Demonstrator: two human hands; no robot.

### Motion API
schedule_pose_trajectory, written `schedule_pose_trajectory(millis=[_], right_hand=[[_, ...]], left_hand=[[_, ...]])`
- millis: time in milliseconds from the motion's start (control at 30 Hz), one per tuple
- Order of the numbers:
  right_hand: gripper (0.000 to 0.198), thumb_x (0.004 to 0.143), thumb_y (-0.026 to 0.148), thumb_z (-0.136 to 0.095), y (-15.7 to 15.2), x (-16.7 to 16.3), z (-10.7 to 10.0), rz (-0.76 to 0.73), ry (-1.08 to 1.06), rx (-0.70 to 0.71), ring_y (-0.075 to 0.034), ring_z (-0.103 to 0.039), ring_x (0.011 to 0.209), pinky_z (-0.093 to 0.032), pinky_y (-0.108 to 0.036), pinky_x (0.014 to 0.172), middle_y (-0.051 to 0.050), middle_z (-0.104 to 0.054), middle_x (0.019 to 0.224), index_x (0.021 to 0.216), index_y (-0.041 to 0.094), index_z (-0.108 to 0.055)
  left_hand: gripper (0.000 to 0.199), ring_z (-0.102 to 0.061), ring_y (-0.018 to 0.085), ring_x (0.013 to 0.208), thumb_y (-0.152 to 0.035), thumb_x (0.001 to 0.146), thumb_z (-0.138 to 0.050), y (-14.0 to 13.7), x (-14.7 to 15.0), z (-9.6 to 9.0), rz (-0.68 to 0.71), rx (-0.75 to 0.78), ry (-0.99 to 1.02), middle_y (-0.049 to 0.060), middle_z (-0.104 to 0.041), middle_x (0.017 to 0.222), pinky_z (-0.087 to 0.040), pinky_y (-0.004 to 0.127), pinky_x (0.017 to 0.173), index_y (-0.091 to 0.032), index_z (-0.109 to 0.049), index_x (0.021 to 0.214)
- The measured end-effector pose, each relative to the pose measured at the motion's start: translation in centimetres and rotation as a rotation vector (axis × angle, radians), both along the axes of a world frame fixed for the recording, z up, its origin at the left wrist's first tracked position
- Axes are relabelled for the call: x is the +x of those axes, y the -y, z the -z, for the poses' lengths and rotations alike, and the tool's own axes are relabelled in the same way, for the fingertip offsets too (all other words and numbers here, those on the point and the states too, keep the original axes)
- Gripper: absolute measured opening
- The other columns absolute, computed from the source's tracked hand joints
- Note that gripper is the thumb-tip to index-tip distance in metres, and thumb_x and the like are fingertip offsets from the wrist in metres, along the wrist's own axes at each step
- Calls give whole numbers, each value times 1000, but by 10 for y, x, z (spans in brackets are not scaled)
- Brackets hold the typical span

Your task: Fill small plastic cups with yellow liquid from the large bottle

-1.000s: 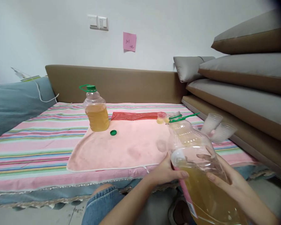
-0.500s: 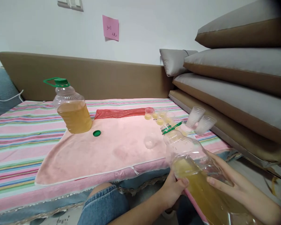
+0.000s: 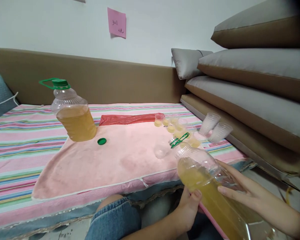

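Both hands support a large clear plastic bottle (image 3: 205,180) of yellow liquid, uncapped and tilted with its neck to the upper left. My left hand (image 3: 188,206) is closed under its near side. On the far side, my right hand (image 3: 242,191) wraps round the body, its thumb on top. The bottle's mouth, with a green ring and loop, is close to the right side of a clear plastic cup (image 3: 161,150) on the pink cloth (image 3: 110,160). No liquid stream shows. Behind the neck stand several cups (image 3: 158,120) with some yellow liquid in them.
A second, capped bottle (image 3: 77,123) of yellow liquid stands at left, with a green cap (image 3: 102,141) lying beside it. Two stacks of clear cups (image 3: 221,132) lean at right near piled cushions (image 3: 252,90). A red plastic strip (image 3: 127,119) lies along the cloth's back edge.
The bottle is tipped further: its mouth has come down and left towards the cup, and the liquid has run up nearer the neck. The view has shifted slightly.
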State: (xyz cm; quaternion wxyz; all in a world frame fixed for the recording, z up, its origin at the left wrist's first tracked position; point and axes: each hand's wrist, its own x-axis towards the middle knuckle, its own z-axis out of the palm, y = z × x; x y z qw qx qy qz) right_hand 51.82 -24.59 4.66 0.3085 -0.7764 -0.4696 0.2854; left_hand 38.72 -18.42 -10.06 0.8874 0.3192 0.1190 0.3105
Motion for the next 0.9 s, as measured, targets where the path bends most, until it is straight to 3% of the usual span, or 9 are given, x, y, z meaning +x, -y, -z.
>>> schedule_pose_trajectory(millis=[200, 500, 700, 900], right_hand=[[108, 70, 78, -60, -7, -4, -13, -7, 14, -103, -35, -36, 140, -34, -48, 116, -11, -39, 152, 153, 16, -29], [95, 79, 71, -66, -7, 3, -12, -72, -70, -84, -33, -41, 136, -39, -46, 113, -9, -40, 152, 152, 21, -32], [97, 79, 70, -68, -9, -2, -20, -77, -131, -113, -33, -36, 140, -39, -41, 113, -7, -37, 154, 154, 24, -27], [93, 76, 64, -72, -11, -3, -27, -50, -149, -176, -34, -47, 132, -49, -38, 105, -4, -38, 154, 151, 28, -30]], left_hand=[[92, -66, 32, 103, -82, 64, -63, -1, -4, -5, 0, 44, -56, 16, -70, 114, -54, 44, 89, -15, -59, 128], [93, -63, 34, 114, -81, 67, -61, 3, -3, -3, 30, -5, -4, 16, -66, 124, -52, 48, 96, -18, -53, 135], [91, -59, 35, 121, -81, 69, -58, 2, -6, -16, 43, -3, 38, 15, -63, 132, -51, 50, 99, -20, -52, 136], [86, -55, 35, 126, -78, 71, -61, 2, -7, -19, 39, -56, 68, 14, -62, 135, -49, 50, 102, -20, -53, 135]])
